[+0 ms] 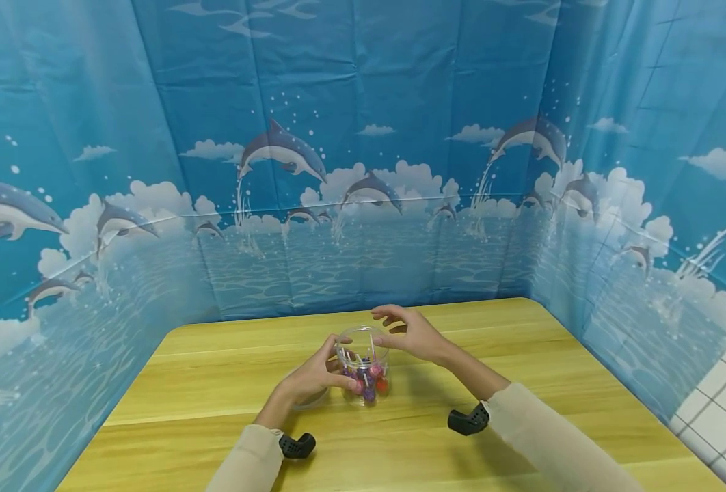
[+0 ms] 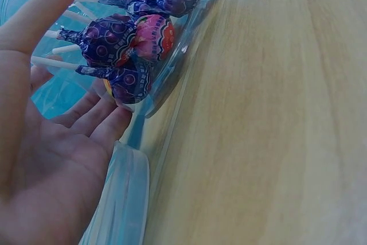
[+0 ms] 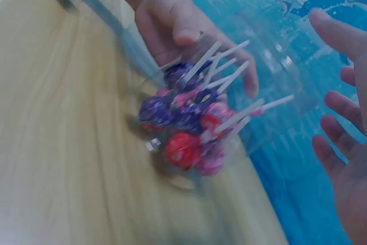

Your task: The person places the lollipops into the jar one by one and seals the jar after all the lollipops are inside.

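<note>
A clear round jar (image 1: pixel 383 347) stands on the table with several wrapped lollipops (image 1: pixel 369 393) inside, purple, pink and red, their white sticks pointing up. My left hand (image 1: pixel 310 378) grips the jar's left side, thumb in front and fingers behind. Beside the rim on the right is my right hand (image 1: pixel 418 338), fingers spread and loosely bent. Nothing shows between the fingers of the right hand (image 3: pixel 350 119) in the right wrist view. A clear lid (image 2: pixel 129 199) lies on the table beside the left hand, partly hidden by it in the head view.
The yellow wood-grain table (image 1: pixel 215 383) spreads around the jar. A blue dolphin-print curtain (image 1: pixel 363 260) hangs along its far side and both flanks. White tiles (image 1: pixel 720 403) show at the lower right. A black wrist mount (image 1: pixel 469 419) sits at the right sleeve.
</note>
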Demonstrator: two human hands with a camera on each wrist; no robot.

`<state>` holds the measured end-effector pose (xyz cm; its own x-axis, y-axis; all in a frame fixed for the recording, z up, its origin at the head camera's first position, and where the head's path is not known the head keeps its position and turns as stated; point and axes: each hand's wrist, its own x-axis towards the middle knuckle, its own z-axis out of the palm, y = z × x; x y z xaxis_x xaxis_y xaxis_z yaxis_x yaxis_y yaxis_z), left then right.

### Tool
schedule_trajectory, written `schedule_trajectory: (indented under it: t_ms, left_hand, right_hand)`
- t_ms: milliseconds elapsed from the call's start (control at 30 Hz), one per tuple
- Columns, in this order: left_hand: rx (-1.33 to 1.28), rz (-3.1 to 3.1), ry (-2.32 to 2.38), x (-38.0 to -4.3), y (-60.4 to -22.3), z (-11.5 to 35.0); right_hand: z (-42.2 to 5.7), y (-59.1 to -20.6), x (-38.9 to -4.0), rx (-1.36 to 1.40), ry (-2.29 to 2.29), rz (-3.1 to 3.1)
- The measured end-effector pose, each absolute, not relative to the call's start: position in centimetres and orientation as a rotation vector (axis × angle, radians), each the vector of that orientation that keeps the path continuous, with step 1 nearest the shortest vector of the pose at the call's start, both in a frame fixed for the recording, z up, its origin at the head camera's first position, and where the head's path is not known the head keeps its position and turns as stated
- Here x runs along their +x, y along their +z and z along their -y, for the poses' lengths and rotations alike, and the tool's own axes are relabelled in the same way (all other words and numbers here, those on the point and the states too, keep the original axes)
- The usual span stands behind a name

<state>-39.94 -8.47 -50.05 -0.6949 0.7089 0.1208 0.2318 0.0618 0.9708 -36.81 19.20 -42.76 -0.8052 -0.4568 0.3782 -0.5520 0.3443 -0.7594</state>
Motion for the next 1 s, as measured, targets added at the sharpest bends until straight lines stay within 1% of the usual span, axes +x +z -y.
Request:
schedule_trajectory:
  t_ms: [167, 433, 767, 1000]
  left_hand:
    - [0.933, -1.957, 1.669, -40.1, -50.3, 8.6]
    - [0.94, -1.952, 1.669, -40.2, -50.3, 8.4]
    - [0.924, -1.931, 1.666, -40.2, -50.0, 8.5]
    - [0.955, -2.108, 1.508, -39.8, -48.3, 8.9]
  right_hand:
    - [-19.2, -44.9, -37.3, 0.944, 1.641, 2.513]
    - [-18.3, -47.3, -37.4, 0.958, 1.839, 2.521]
    - [-17.1, -49.2, -37.7, 0.961, 1.986, 2.42]
    - [-17.1, -49.8, -38.0, 0.949, 1.986, 2.414]
